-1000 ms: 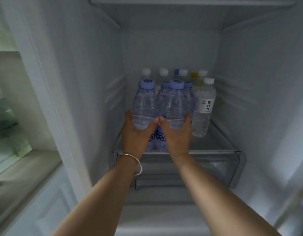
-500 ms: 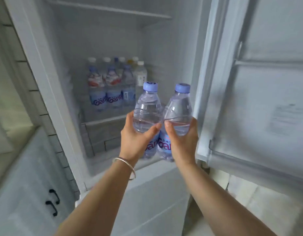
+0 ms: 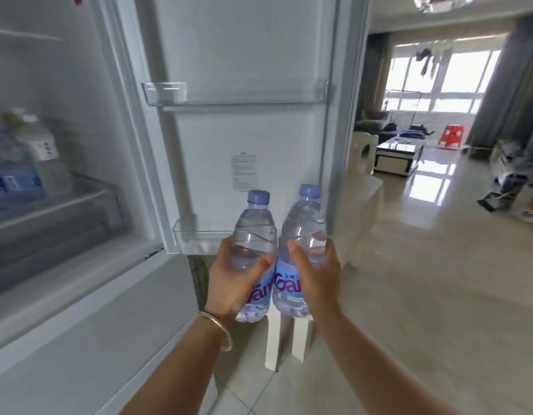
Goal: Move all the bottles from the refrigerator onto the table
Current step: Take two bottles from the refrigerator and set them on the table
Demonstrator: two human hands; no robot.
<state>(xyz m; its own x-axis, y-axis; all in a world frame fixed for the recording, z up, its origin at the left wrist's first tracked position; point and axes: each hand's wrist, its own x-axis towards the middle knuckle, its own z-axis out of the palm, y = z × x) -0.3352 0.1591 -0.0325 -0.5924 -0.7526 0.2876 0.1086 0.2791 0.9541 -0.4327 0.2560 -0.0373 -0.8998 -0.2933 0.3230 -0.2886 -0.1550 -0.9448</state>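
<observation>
Your left hand (image 3: pixel 235 280) has its fingers (image 3: pixel 226 250) curled round the left bottle (image 3: pixel 253 235) at mid-body, thumb across the front above the label. Your right hand (image 3: pixel 316 274) grips the right bottle (image 3: pixel 304 223) in the same manner. Both bottles stand upright, blue caps up, touching each other, in front of the lower edge of the open refrigerator door (image 3: pixel 244 130).

Judgement: the step in hand is the carry to the worktop. Keep both bottles vertical and hold the grip on the ribbed body above the label, where the plastic looks least likely to slide. Carry them apart from the door, just beyond the bottles.

Left of the door, the refrigerator (image 3: pixel 64 250) holds more bottles (image 3: pixel 22 163) on its shelf, blurred, so the task is well short of done. The clear door bin (image 3: pixel 193 241) projects just left of the bottles and could catch them. Below the door stands a white stool (image 3: pixel 286 339); right of the door a white worktop (image 3: pixel 364 199), likely the destination, though that cannot be confirmed. Well beyond it lie a low coffee table (image 3: pixel 400 154) and loose clutter (image 3: pixel 510 187) on the floor.
</observation>
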